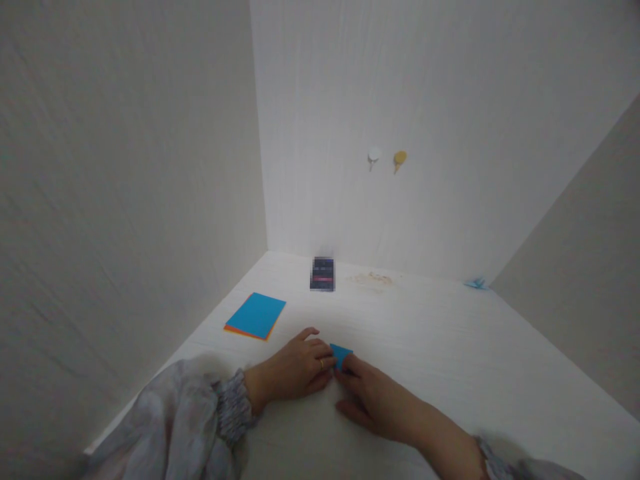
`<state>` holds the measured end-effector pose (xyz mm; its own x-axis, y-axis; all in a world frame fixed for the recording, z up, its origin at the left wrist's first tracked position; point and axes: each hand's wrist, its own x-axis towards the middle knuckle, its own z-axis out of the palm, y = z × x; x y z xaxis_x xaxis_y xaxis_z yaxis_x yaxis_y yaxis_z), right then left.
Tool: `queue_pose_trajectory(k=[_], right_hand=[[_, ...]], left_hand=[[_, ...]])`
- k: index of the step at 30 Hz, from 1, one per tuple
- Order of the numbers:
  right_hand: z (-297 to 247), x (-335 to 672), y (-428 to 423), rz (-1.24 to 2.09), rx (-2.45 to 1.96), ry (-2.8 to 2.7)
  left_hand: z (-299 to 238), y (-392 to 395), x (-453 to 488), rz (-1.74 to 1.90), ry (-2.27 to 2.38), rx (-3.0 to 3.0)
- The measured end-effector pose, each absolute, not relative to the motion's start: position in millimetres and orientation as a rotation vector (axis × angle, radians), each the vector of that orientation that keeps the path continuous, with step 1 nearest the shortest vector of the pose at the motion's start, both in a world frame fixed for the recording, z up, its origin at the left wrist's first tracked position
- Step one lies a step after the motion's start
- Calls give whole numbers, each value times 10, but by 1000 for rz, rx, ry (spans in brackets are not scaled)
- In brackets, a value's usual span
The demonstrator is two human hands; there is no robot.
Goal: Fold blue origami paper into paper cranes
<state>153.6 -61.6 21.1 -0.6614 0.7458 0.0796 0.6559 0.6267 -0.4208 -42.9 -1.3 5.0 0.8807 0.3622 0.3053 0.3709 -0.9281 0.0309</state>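
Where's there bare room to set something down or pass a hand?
Widest: the white surface from the right hand out to the right wall, short of the light-blue item in the far right corner. A narrower patch separates the paper stack from the dark blurred object. Crowded: front middle, where the left hand and right hand meet at the small blue paper.

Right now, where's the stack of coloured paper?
In the head view, the paper stack lies at left on the white table, beyond the left hand and left of the dark rectangle.
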Motion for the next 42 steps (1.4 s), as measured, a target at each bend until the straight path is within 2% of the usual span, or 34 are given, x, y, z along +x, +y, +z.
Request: queue_pose_trajectory(k=[4, 8, 25, 34, 42], right_hand=[[110, 1576, -527, 589, -1174, -2380], [-52, 1670, -340, 346, -1526, -2045], [-138, 1585, -291, 144, -1873, -2087], [-33, 1568, -290, 326, -1915, -2015], [-77, 1577, -302, 565, -1661, -1938]], left_hand=[[60, -26, -437, -424, -600, -3028], [87, -41, -458, -428, -615, -3008], [123, -89, -415, -359, -641, -2996], [122, -91, -406, -322, -612, -3061], [110, -90, -423, -337, -622, -3030]])
